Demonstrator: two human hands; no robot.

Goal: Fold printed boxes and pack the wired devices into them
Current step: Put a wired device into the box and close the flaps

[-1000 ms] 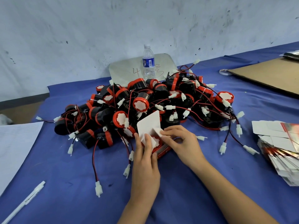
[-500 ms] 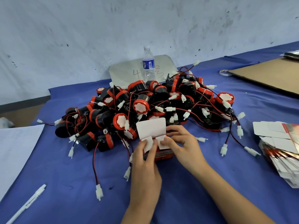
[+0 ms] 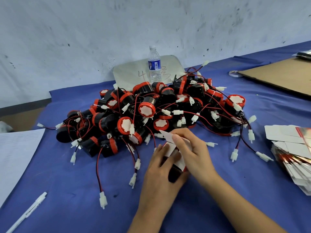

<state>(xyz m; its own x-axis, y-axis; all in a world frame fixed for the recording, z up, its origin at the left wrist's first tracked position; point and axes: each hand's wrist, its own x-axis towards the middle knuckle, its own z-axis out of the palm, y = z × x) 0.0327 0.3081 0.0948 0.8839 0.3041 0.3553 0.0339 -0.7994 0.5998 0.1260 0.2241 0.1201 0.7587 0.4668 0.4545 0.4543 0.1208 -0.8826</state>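
Just below the frame's centre, the printed box point(image 3: 175, 173) lay between both hands, its long axis slanting from upper left to lower right. The left hand point(image 3: 159, 175) gripped its side. The right hand point(image 3: 195, 153) pinched the white end flap point(image 3: 168, 148) with curled fingers point(image 3: 179, 137), the end nearest the wired devices point(image 3: 148, 106).

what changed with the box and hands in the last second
The box moved from the pile toward the person and tipped to an angle. Its white flap, upright before, is now bent over by the right hand, which pinches it. The left hand went from the side tabs to gripping the box body. Pile, bottle, flat boxes and pen stayed put.
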